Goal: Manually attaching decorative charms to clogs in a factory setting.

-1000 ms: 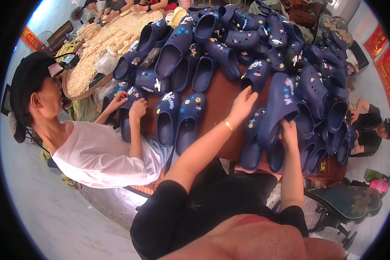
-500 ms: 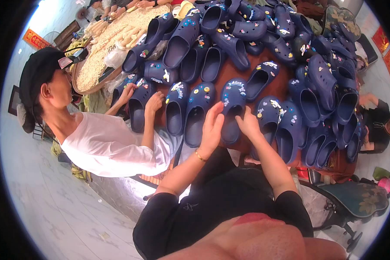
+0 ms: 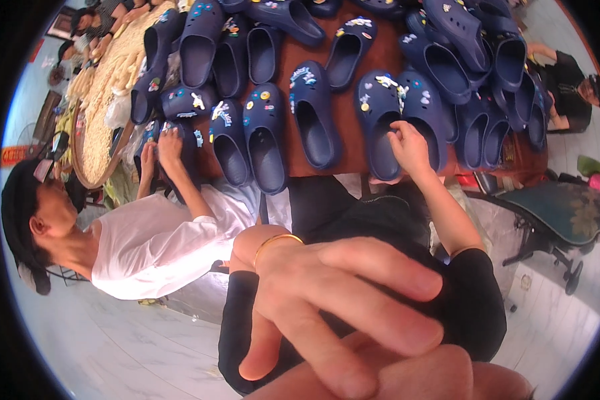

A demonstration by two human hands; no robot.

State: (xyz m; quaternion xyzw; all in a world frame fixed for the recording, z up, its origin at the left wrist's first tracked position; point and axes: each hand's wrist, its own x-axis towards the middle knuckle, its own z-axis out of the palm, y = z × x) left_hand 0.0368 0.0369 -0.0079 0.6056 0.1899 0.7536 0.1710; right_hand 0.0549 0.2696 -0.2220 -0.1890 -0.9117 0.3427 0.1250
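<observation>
My left hand [image 3: 347, 293], with a gold bracelet [image 3: 277, 241] at its wrist, is raised close to the camera. Its fingers are spread and nothing is in them. My right hand [image 3: 412, 152] is over a dark blue clog [image 3: 383, 150] with charms on its toe, beside another blue clog [image 3: 423, 113]. Its fingers are curled together by the clog's opening; whether they grip the rim or a small piece cannot be made out. To the left stand a clog [image 3: 317, 133] with white lettering charms and a clog [image 3: 267, 150] with round charms.
Many more blue clogs [image 3: 447, 70] crowd the reddish-brown table [image 3: 340, 107]. On the left, a person in a white shirt [image 3: 157, 240] handles clogs. A tray of pale pieces [image 3: 103, 127] lies beyond. Another person [image 3: 570, 83] is at the right, near an office chair [image 3: 557, 210].
My left hand has moved from the lettered clog up toward the camera. My right hand has shifted right to another clog. The view has tilted down, so the table sits higher.
</observation>
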